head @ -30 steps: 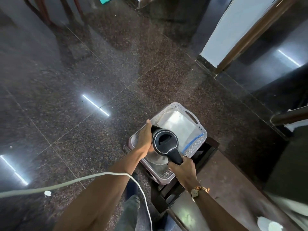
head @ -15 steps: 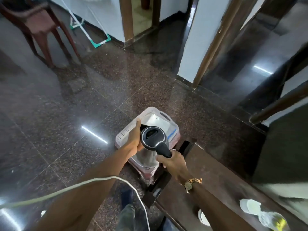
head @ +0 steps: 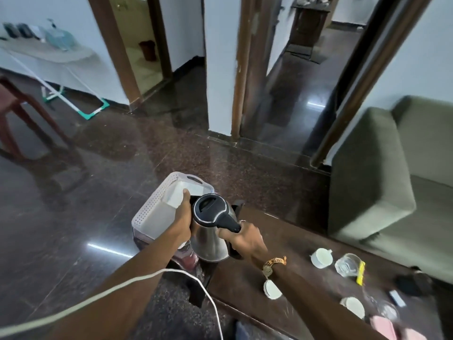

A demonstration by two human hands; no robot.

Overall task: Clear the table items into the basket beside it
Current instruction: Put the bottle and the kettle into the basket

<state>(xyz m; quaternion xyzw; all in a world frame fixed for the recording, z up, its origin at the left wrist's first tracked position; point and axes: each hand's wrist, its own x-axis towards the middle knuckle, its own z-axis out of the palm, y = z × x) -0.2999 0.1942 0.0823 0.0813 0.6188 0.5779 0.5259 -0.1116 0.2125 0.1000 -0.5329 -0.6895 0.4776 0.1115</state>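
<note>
**A:** What did we have at the centre of the frame?

**B:** A kettle (head: 212,227), steel body flaring wider toward its base, black lid with a bright ring round it, black handle jutting toward the lower right. It stood upright, up in the air at the near end of the basket (head: 157,212), overlapping the basket's right edge and the end of the desk (head: 247,285).

**A:** And the hands?

**B:** Both on it. The right hand (head: 245,239) was wrapped tight round the handle, fingers fully curled. The left hand (head: 182,217) was pressed flat-ish against the kettle's left side, fingers spread up along the steel, thumb side toward the basket.

**A:** The basket itself?

**B:** White, perforated walls, a slot handle at its far end, something pale and flat lying inside. It sat left of centre, beside the end of the dark brown desk; what it rested on was hard to make out.

**A:** Anything left on the desk?

**B:** Toward the lower right: a white cup (head: 321,257), a clear glass (head: 348,266) with a yellow piece beside it, two more white round pieces nearer the camera, and a dark object at the far right, too blurred to name.
</note>
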